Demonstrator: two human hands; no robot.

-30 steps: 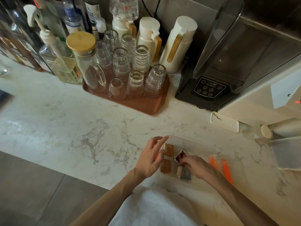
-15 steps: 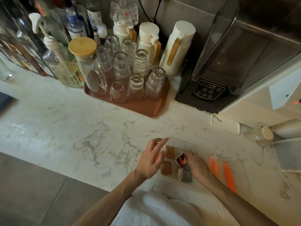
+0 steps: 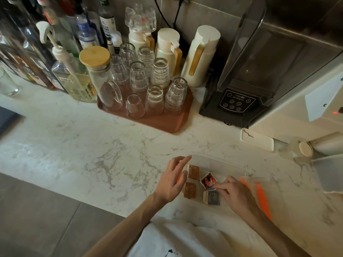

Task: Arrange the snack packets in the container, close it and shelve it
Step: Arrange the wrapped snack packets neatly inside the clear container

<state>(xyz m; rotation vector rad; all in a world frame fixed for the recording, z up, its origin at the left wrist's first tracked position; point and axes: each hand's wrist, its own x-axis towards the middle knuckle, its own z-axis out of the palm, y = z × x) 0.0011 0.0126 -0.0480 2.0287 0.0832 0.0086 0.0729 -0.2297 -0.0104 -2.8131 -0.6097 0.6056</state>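
Note:
A clear plastic container with orange clips sits on the marble counter near its front edge. Inside lie two brown snack packets, a red and white packet and a dark grey packet. My left hand rests on the container's left rim, fingers loosely spread over the orange clip. Inside the container, the fingertips of my right hand pinch the edge of the red and white packet just above the grey one. The clear lid with orange clips lies to the right, partly under my right forearm.
A brown tray of upturned glasses stands behind the container, with bottles and white dispensers beyond it. A black blender stands at the back right. A small white dish and a lying bottle are near the right edge.
My right hand has shifted inside the container and its fingertips now pinch the red and white packet, which has turned slightly. My left hand stays on the left rim.

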